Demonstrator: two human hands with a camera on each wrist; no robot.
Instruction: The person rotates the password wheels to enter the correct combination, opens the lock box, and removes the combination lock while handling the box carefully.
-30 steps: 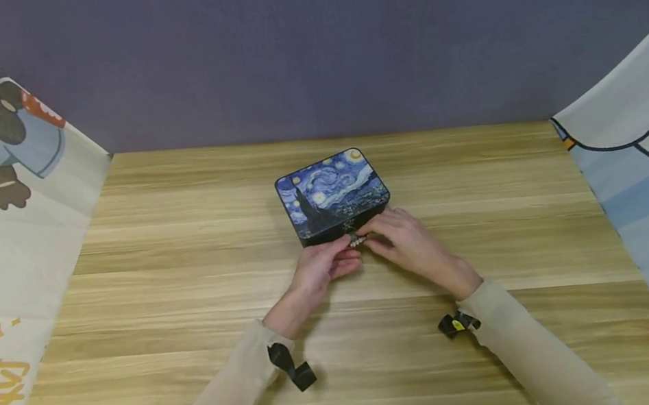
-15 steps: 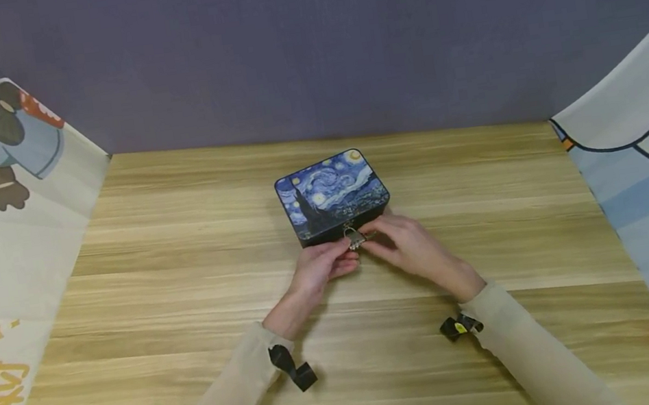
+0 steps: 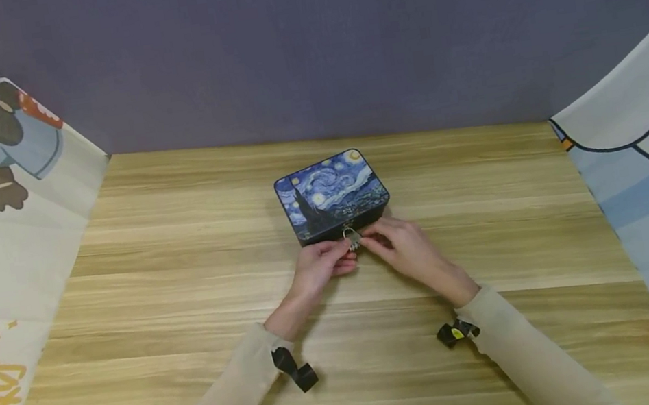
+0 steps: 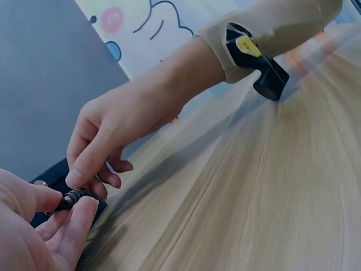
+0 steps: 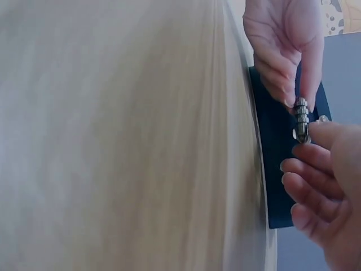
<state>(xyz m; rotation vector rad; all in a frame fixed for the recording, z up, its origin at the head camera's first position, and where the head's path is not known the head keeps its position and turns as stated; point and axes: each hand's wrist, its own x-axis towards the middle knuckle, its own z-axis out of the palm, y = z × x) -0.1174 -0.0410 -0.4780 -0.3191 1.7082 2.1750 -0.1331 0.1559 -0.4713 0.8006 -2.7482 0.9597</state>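
A small metal combination padlock point(image 3: 355, 240) hangs at the clasp on the front of a dark tin box point(image 3: 332, 194) with a swirling starry-night picture on its lid. My left hand point(image 3: 317, 271) pinches the lock body from the left between thumb and fingers. From the right, thumb and index finger of my right hand point(image 3: 411, 250) pinch its other end. Number dials show as a ridged row on the padlock point(image 5: 302, 117) in the right wrist view. In the left wrist view, fingertips of both hands partly cover the lock point(image 4: 73, 197).
The box stands on a wood-grain table point(image 3: 182, 250), near its back edge. A blue-grey partition point(image 3: 303, 53) rises behind, with printed cartoon panels to the left point(image 3: 4, 227) and right point(image 3: 646, 185). Black straps point(image 3: 295, 368) hang from both sleeves.
The padlock has turned in my fingers, so its body and curved shackle show more plainly below the clasp. Both hands keep their hold with only small shifts; the box stays in place.
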